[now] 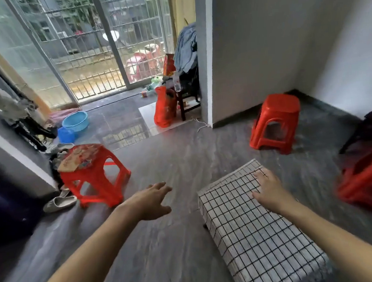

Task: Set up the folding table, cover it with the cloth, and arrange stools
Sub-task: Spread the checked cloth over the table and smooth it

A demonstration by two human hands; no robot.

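Head view: The worktop, a folding table, stands on the grey floor point(171, 253) at lower right, fully covered by a white cloth with a black grid point(254, 235) that hangs over its near-left edge. The right hand point(268, 189) rests palm-down on the cloth near the far end of the worktop, fingers straight and slightly spread, gripping nothing. The left hand point(154, 201) hovers above the floor just left of the worktop's far-left corner, fingers extended and apart, holding nothing. One red plastic stool point(94, 177) stands to the left, with a patterned sheet lying on its seat. A second red stool point(276, 122) stands beyond the worktop near the wall corner. A third red stool point(371, 184), blurred, sits at the right edge.
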